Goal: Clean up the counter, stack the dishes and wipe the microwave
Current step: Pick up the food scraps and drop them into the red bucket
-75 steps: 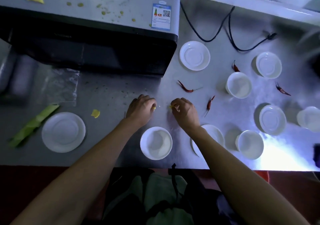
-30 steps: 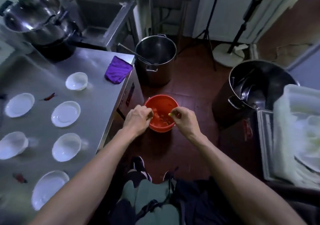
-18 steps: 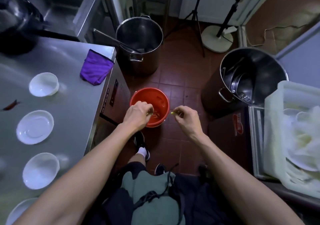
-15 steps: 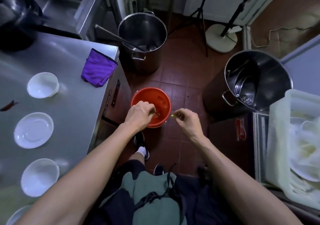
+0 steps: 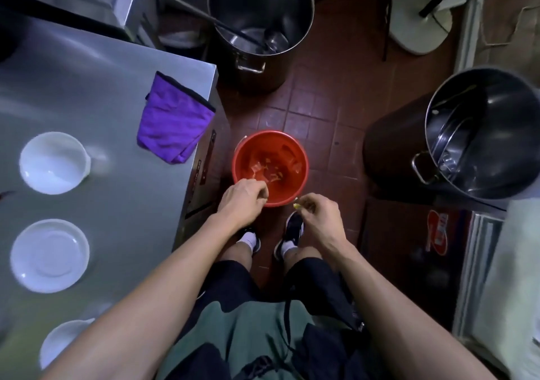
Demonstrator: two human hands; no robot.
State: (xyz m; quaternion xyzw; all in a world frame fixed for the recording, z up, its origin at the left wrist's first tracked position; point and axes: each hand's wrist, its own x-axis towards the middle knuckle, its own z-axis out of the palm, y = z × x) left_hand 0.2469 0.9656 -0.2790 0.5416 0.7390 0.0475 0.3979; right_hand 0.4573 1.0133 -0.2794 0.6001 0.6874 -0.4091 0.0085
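The red bucket (image 5: 270, 166) on the floor lies just beyond both hands: the pinched left hand (image 5: 241, 201) is held over its near rim, the right hand (image 5: 318, 214), gripping a yellow scrap (image 5: 296, 206), just outside it.

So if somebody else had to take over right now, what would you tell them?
Left hand: fingers pinched above the red bucket; whether it holds a scrap, cannot tell.
Right hand: pinching a small yellow scrap just outside the bucket's rim.
Scraps already lie in the bucket.
Left to do: drop this scrap in, stack the white dishes on the counter, wipe with the purple cloth. Microwave not in view.
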